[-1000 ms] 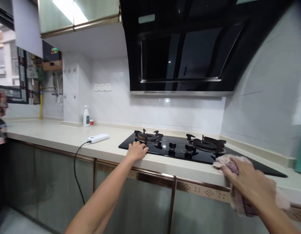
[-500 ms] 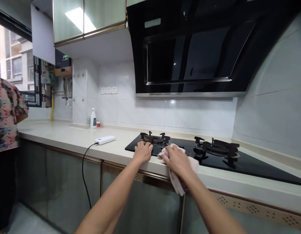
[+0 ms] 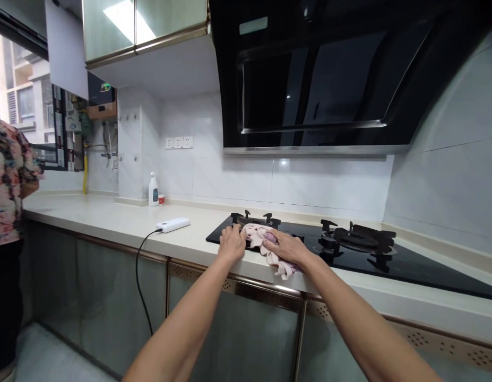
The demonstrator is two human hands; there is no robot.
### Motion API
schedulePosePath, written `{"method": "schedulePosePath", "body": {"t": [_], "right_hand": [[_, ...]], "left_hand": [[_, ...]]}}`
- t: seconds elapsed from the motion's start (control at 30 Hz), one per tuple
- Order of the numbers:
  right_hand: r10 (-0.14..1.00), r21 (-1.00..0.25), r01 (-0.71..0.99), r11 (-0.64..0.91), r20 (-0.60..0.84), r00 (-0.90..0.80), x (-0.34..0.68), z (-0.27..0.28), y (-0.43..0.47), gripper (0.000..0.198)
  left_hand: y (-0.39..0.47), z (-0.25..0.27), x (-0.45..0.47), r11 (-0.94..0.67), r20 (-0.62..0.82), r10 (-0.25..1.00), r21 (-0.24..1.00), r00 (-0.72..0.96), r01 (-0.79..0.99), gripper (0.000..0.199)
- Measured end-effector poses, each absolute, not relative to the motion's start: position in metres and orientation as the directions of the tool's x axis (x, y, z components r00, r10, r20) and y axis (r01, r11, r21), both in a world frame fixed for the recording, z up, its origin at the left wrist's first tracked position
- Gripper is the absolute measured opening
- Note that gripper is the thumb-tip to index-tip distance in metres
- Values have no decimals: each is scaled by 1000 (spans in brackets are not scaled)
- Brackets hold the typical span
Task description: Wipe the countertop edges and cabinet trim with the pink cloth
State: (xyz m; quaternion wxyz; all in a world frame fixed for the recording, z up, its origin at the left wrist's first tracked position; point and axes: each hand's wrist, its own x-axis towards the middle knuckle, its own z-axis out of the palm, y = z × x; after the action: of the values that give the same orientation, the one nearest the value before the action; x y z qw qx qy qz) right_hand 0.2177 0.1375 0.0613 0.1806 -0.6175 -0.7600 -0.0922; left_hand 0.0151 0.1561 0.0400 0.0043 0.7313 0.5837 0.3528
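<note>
A pale pink cloth [image 3: 257,232] with purple patches lies bunched on the front of the black gas hob [image 3: 309,239], beside the left burner. Its lower end hangs over the counter's front edge. My right hand [image 3: 287,247] presses on the cloth from the right, fingers bent over it. My left hand [image 3: 232,243] rests on the hob's front left, its fingers extended toward the left burner [image 3: 256,218] and close against the cloth's left side. The fingertips partly hide that burner. To the right sits the second burner [image 3: 359,239] with its black pan supports.
A white device [image 3: 173,225] with a black cable [image 3: 139,276] lies on the counter [image 3: 110,215]. A spray bottle [image 3: 153,190] and small red-and-white tub [image 3: 161,199] stand behind. A black range hood [image 3: 313,79] overhangs. A person [image 3: 10,185] stands at far left.
My right hand has slid the cloth left and farther in, up against my left hand. Less of the cloth hangs down the front. My left hand stays nearly in place.
</note>
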Motion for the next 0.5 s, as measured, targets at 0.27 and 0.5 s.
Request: {"method": "schedulePosePath", "body": {"t": [0.27, 0.5], "right_hand": [[881, -176, 950, 260, 445, -158, 288, 55, 96, 52], [874, -90, 987, 136, 480, -77, 313, 49, 78, 52]], "left_hand": [[154, 40, 14, -362, 494, 854, 339, 163, 868, 49], [150, 40, 18, -419, 534, 825, 358, 185, 835, 51]]}}
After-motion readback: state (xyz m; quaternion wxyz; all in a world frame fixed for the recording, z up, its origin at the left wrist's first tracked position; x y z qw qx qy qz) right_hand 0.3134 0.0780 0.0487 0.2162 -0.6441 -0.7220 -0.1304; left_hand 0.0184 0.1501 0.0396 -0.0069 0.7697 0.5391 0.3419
